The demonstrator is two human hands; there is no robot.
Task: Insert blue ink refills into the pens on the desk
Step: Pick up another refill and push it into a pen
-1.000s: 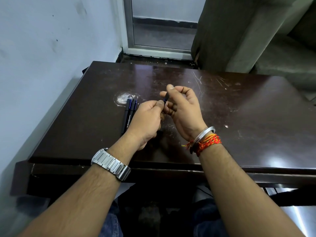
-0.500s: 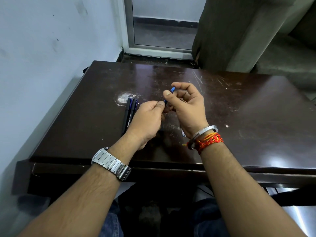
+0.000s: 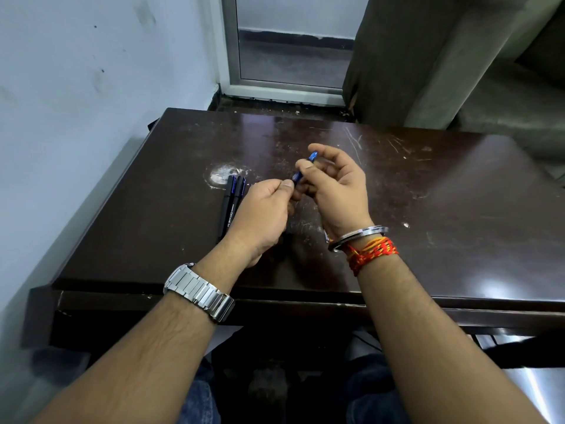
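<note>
My right hand (image 3: 333, 191) pinches a short blue pen part (image 3: 305, 166) between thumb and fingers, its tip pointing up and away. My left hand (image 3: 263, 215) is curled just left of it, its thumb and fingers meeting the part's lower end; what it holds is mostly hidden under the fingers. Both hands hover over the dark wooden desk (image 3: 428, 209). Two black pens with blue ends (image 3: 232, 197) lie side by side on the desk, partly covered by my left hand.
A white scuffed patch (image 3: 223, 174) marks the desk beyond the pens. A pale wall runs along the left, a window frame (image 3: 284, 87) and a curtain (image 3: 397, 71) stand behind the desk. A small scrap (image 3: 326, 238) lies under my right wrist.
My right hand has drawn up and to the right, baring more of the blue part above its thumb. The left hand has stayed almost still.
</note>
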